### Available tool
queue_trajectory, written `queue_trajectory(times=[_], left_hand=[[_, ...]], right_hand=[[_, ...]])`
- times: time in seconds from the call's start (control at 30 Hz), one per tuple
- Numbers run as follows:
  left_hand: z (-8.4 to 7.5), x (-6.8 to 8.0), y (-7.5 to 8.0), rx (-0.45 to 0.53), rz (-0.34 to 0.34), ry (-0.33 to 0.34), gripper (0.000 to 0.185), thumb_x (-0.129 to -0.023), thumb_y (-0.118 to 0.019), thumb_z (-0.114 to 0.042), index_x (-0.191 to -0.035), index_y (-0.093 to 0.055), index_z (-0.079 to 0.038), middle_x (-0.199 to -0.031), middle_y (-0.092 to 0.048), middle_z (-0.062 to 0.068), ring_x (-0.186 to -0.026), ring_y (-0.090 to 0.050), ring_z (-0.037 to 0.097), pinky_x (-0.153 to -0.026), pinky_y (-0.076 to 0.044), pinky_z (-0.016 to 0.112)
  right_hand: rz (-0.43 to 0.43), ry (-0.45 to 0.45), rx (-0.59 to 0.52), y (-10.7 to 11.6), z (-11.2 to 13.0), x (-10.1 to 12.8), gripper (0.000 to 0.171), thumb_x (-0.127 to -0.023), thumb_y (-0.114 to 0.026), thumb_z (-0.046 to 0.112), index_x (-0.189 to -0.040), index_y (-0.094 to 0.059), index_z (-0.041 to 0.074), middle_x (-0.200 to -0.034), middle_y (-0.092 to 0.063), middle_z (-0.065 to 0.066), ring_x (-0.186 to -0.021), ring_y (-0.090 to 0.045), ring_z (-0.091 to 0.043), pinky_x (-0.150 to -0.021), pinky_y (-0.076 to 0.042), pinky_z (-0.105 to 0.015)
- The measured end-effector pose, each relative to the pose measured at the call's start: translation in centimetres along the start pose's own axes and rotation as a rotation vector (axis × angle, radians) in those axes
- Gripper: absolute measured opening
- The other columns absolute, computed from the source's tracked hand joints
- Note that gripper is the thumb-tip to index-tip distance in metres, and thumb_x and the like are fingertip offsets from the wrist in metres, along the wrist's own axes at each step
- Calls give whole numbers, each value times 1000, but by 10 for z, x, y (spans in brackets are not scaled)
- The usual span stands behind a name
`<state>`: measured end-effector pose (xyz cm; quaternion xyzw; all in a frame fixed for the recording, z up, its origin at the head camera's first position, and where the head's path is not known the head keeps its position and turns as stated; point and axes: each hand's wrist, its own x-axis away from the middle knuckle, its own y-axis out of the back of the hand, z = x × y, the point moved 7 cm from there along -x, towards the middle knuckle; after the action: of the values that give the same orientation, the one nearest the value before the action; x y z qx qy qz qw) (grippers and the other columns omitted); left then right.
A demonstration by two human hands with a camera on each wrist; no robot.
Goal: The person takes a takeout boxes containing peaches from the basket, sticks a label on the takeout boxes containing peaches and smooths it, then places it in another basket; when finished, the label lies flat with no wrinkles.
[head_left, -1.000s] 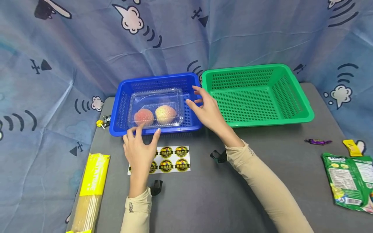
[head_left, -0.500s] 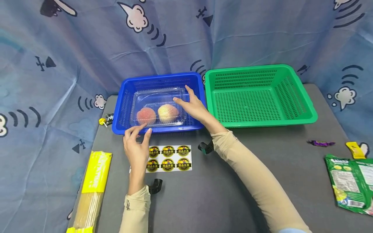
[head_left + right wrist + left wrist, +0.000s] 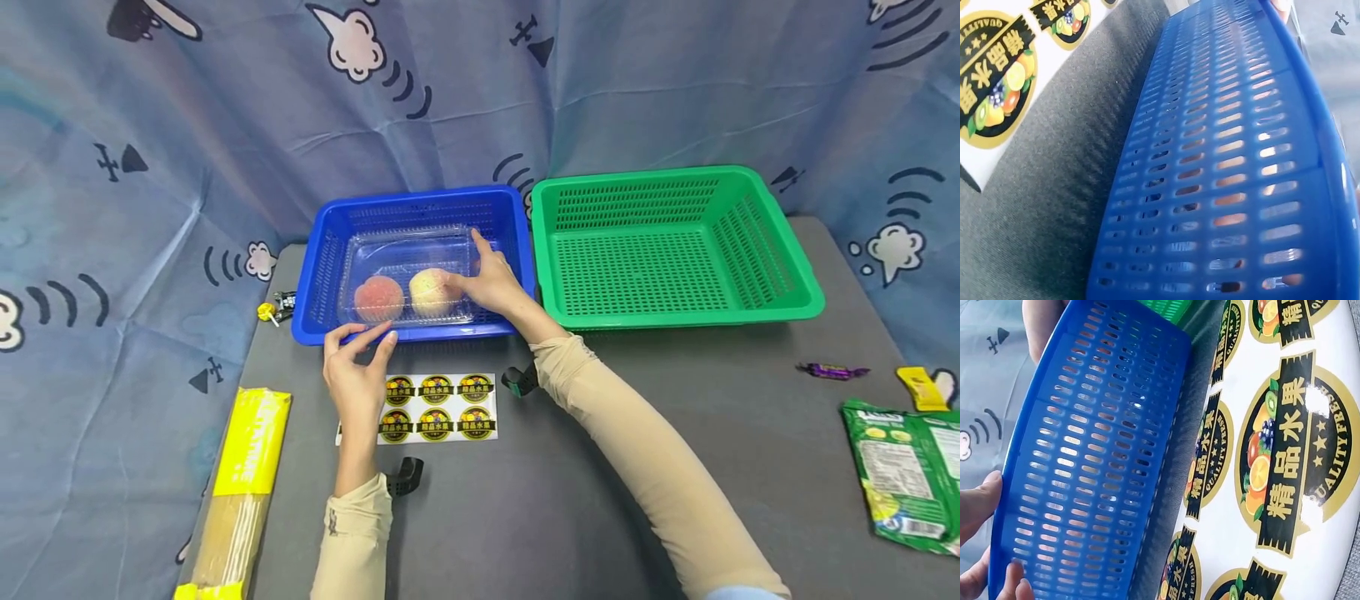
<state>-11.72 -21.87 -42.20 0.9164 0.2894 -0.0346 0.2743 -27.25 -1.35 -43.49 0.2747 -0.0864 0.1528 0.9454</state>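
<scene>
A blue basket holds a clear plastic clamshell box with two peaches, a red one and a paler one, seen through the lid. My left hand is at the basket's front rim, fingers loosely bent. In the left wrist view, fingertips show against the outer wall, with other fingers beyond the rim. Over the box's right end lies my right hand. Its thumb extends across the lid near the paler peach and its index finger points along the right edge; its remaining fingers are hidden.
A green basket stands to the right. Sticker sheet lies in front of the blue basket. Yellow noodle pack and lollipop are left; purple candy, yellow packet and green snack bag are right.
My right hand has moved left and down from the basket's right side onto the box's right end. My left hand stays at the front rim, its thumb and fingers nearer together.
</scene>
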Motion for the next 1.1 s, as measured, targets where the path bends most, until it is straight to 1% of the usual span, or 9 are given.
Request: queue_trajectory(times=[0.1,0.23,0.47,0.57,0.67,0.8,0.93,1.0,1.1], left_hand=[[-1,-1,0,2,-12,-16,17,-90,-86,-17,-105,-86,-10,-127,-65,15,-111,-63,34,-98,-47,51],[0,-1,-1,5,-11,-15,16,-90,-86,-16,-104,-86,-10,-126,-66,15,-124,-61,35,-108,-44,55],[1,-1,-3,3,-9,-11,17,-89,-87,-17,-104,-86,-10,-127,-67,15,-128,-60,36,-111,-43,56],[1,0,-3,0,-10,-13,17,-89,-87,-18,-104,-86,-10,-127,-67,15,-128,-60,36,-110,-43,57],[1,0,-3,0,-6,-16,17,-90,-86,-19,-105,-86,-11,-129,-67,16,-130,-59,36,-109,-44,57],[2,1,-2,-15,-13,-10,18,-91,-86,-21,-105,-86,-11,-132,-66,16,-129,-60,36,-102,-46,57],[4,3,-1,-30,-16,1,19,-91,-86,-23,-106,-86,-12,-133,-66,14,-128,-61,37,-98,-47,56],[4,3,-1,-28,-11,-2,19,-91,-86,-24,-106,-86,-12,-133,-66,14,-129,-60,39,-101,-47,56],[3,3,-1,-24,-8,-8,19,-92,-85,-24,-107,-86,-12,-133,-66,14,-132,-59,39,-105,-46,57]], right_hand=[[-7,17,-20,0,1,0,98,-99,-74,36,-172,-13,14,-124,-60,-21,-110,-62,-30,-104,-52,-46],[-46,46,-49,3,3,2,93,-101,-70,37,-171,-15,15,-89,-54,-7,-79,-52,-19,-77,-49,-37],[-163,119,-89,14,8,9,79,-104,-64,34,-170,-23,18,-76,-48,-3,-70,-48,-20,-66,-44,-38],[-207,139,-83,21,10,17,77,-104,-64,31,-170,-25,19,-114,-69,-14,-105,-67,-28,-93,-55,-43],[-262,163,-93,33,13,26,77,-103,-65,25,-169,-26,19,-162,-50,-15,-147,-51,-35,-121,-43,-49],[-310,195,-119,49,15,36,77,-101,-66,22,-168,-28,18,-171,-37,-13,-157,-38,-34,-128,-33,-51],[-348,213,-179,65,10,43,78,-100,-67,20,-168,-28,18,-123,-63,-17,-110,-63,-29,-97,-51,-42],[-362,213,-241,74,7,48,78,-100,-68,19,-167,-29,18,-93,-55,-7,-81,-55,-21,-77,-48,-35],[-369,201,-328,88,4,55,76,-101,-68,20,-166,-30,21,-76,-44,3,-61,-46,-12,-61,-43,-28]])
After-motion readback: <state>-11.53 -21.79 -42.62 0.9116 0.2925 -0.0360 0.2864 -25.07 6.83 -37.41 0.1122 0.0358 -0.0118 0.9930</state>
